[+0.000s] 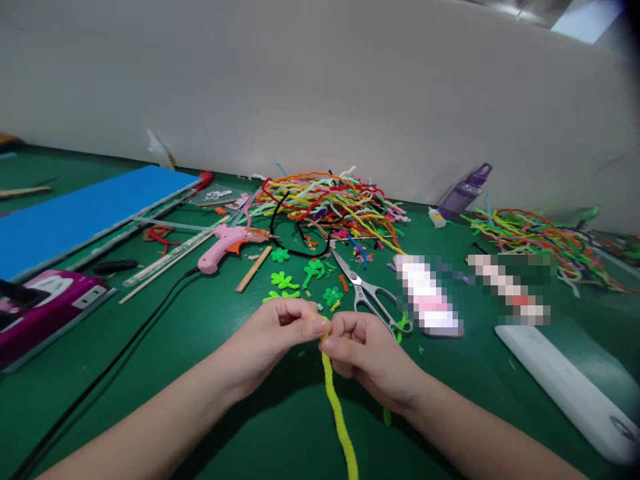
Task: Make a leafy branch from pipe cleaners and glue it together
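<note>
Both hands meet at the upper end of a yellow pipe cleaner [336, 407], whose long tail hangs down toward the bottom edge. My left hand [280, 333] pinches that end between thumb and forefinger. Close beside it, my right hand [363, 347] pinches the same pipe cleaner just below, its fingers curled. The tip itself is mostly covered by the fingers. Just beyond the hands lie several green pipe-cleaner shapes [284, 280], like leaves or flowers. Scissors [367, 287] with grey handles rest on the table behind my right hand.
A pink glue gun [225, 247] lies at left, its black cord [145, 337] running toward me. Piles of coloured pipe cleaners [330, 200] sit by the wall. Around are a wooden stick [254, 269], a purple bottle [463, 193], a white bar [560, 387] and a blue board [100, 210].
</note>
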### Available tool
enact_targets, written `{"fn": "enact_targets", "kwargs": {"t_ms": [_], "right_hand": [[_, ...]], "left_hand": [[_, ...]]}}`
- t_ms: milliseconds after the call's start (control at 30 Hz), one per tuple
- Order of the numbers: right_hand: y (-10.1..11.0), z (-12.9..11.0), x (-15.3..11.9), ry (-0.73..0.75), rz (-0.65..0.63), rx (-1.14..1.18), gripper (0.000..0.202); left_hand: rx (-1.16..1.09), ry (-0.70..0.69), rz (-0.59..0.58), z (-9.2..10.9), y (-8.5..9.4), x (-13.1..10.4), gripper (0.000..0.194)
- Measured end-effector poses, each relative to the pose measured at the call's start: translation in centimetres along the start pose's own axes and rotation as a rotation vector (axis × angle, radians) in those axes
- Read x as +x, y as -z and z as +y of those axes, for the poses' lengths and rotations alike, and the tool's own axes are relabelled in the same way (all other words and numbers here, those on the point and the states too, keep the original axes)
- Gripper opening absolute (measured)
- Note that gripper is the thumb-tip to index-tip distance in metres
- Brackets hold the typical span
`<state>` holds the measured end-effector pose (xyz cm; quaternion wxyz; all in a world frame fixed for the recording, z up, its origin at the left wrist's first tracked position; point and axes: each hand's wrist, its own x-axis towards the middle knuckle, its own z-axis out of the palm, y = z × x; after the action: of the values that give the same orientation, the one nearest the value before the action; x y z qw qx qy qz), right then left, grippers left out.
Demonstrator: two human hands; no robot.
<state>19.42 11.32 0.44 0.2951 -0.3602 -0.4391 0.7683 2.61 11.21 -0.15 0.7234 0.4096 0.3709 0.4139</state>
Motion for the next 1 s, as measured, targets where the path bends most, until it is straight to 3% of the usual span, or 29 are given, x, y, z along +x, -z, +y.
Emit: {"fn": "enact_targets", "kwargs": {"t_ms": [200, 400, 467, 633, 800, 1000], "right_hand": [[-0.1, 0.0, -0.2, 0.091, 0.209, -0.467, 0.028], [-0.3, 0.9, -0.5, 0.408, 0.362, -1.015, 0.015], [-0.2, 0.7, -0.5, 0.331, 0.356, -0.937, 0.018], [0.4, 0.1, 0.1, 0.070, 0.262, -0.464, 0.030], [0.6, 0.1, 0.2, 0.071, 0.196, -0.277, 0.034], [0.6, 0.0, 0.3, 0.104, 0.148, -0.358, 0.031]], "left_hand": [[0.224, -0.007, 0.185, -0.2, -0.5, 0.3, 0.032], [0.375, -0.017, 0.268, -0.5, -0.9, 0.3, 0.033], [0.362, -0.025, 0.255, -0.4, -0.8, 0.3, 0.034], [0.228, -0.033, 0.201, -0.2, -0.2, 0.4, 0.042], [0.216, -0.033, 0.176, 0.1, -0.1, 0.4, 0.030], [0.211, -0.052, 0.177, 0.2, 0.0, 0.5, 0.024]]}}
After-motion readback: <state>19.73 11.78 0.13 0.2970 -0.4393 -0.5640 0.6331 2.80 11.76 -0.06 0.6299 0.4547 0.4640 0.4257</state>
